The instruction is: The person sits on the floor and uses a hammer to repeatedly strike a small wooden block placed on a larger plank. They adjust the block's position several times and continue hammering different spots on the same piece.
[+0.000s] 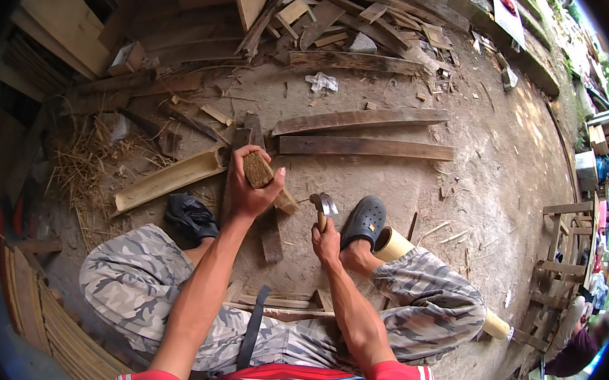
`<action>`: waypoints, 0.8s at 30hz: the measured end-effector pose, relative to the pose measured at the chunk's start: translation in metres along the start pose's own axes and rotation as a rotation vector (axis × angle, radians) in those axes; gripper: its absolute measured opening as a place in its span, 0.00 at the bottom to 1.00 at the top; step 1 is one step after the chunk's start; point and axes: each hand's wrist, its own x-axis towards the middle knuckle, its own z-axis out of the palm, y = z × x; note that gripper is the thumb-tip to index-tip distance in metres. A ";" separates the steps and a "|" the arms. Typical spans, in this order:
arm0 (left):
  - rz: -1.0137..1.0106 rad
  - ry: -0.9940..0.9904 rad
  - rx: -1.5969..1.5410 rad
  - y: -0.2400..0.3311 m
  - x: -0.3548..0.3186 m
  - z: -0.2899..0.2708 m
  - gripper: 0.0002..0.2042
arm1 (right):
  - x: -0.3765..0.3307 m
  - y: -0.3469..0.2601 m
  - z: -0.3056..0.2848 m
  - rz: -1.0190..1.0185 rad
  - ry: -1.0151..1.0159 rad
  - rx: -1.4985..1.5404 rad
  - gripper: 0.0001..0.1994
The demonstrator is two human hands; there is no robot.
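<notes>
Upright, wood block (258, 169) sits in left hand (246, 192) grip.

Two long dark planks (364, 134) lie side by side on the dirt ground (494, 170) in the middle distance. Far beyond them a heap of wood offcuts (355, 21) is piled up, with a crumpled white rag (322, 82) just in front of it. To the left, a split half of bamboo (168, 178) rests hollow side up beside a scatter of dry straw (81, 170). Pale boards (59, 16) lean at the far left. Near left, a stack of thin bamboo slats (47, 319) lies in a curve. At the right stands a rough wooden frame (564, 249), and a person in a dark top (580, 348) is near it.
</notes>
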 end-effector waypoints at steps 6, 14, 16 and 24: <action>0.038 0.052 0.143 -0.008 0.012 0.002 0.23 | 0.014 -0.017 0.005 -0.072 -0.016 -0.090 0.14; -0.029 0.146 0.097 -0.020 0.023 -0.012 0.23 | 0.019 -0.017 0.005 -0.104 0.010 -0.050 0.15; 0.026 0.103 0.148 -0.016 0.019 -0.011 0.23 | 0.018 -0.019 0.003 0.021 -0.012 -0.078 0.16; -0.050 0.161 0.035 -0.036 0.016 -0.038 0.23 | 0.026 -0.056 -0.011 -0.102 0.105 0.096 0.16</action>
